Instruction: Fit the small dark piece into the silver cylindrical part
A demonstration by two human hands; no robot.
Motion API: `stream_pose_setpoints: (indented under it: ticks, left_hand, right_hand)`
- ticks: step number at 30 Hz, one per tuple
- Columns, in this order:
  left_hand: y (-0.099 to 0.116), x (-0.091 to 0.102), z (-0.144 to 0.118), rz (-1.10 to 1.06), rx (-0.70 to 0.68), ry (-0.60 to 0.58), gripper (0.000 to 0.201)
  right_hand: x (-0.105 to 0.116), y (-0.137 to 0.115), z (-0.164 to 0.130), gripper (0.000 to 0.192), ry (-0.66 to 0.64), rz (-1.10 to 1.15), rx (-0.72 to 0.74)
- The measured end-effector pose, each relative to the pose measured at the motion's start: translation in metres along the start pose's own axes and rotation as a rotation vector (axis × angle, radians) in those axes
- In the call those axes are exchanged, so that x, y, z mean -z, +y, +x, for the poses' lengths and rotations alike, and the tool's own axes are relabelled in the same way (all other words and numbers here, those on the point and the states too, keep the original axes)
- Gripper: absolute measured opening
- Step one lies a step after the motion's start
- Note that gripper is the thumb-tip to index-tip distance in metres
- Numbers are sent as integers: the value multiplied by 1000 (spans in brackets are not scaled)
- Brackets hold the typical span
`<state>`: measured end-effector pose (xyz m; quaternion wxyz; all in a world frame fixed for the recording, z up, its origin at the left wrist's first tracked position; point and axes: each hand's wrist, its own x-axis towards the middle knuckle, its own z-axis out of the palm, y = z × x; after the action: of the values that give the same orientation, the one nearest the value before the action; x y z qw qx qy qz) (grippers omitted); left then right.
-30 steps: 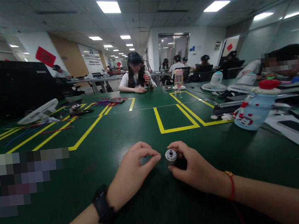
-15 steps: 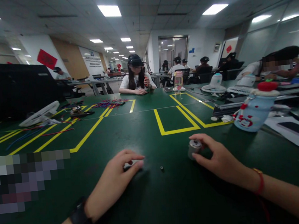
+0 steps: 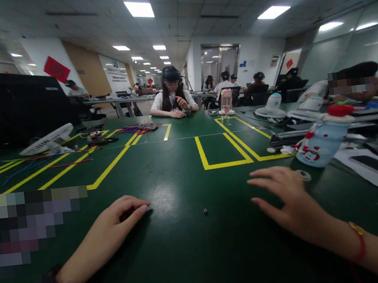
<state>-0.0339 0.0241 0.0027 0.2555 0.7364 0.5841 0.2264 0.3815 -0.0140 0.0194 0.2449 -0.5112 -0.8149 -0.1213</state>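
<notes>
On the left, my left hand (image 3: 116,223) rests low over the green table (image 3: 183,250), thumb and forefinger pressed together. A small greyish bit shows at their tips, too little to identify. My right hand (image 3: 287,194) has its fingers apart and holds nothing. Just behind its knuckles stands a small silver metal cylinder (image 3: 304,175), mostly hidden by that hand. Between both hands a tiny dark ring-shaped part (image 3: 205,211) lies on the tabletop.
A light-blue snowman-shaped bottle (image 3: 321,145) stands right of my right hand. Farther back are white fans (image 3: 269,108), a pink-lidded bottle (image 3: 226,101) and a bundle of coloured wires (image 3: 140,128). A person (image 3: 173,100) sits across the table. Yellow tape (image 3: 227,165) marks the surface.
My right hand has let go of the silver cylinder, which now stands farther right, and its fingers have spread. My left hand has drawn back to the left, fingertips pinched.
</notes>
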Motion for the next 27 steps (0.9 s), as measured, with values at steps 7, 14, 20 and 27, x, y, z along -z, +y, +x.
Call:
stream_pose_setpoints:
  ticks: [7, 14, 20, 27]
  left_hand:
    - [-7, 1, -3, 31, -50, 25, 30]
    - [-4, -1, 0, 31, -61, 28, 28]
    - [-3, -5, 2, 50, -68, 53, 29]
    - [0, -4, -1, 78, -79, 31, 30]
  right_hand:
    - [-36, -81, 52, 16, -273, 335, 85]
    - [37, 22, 35, 28, -117, 75, -150]
    - [63, 92, -7, 31, -161, -78, -455]
    - [64, 91, -8, 33, -168, -93, -509]
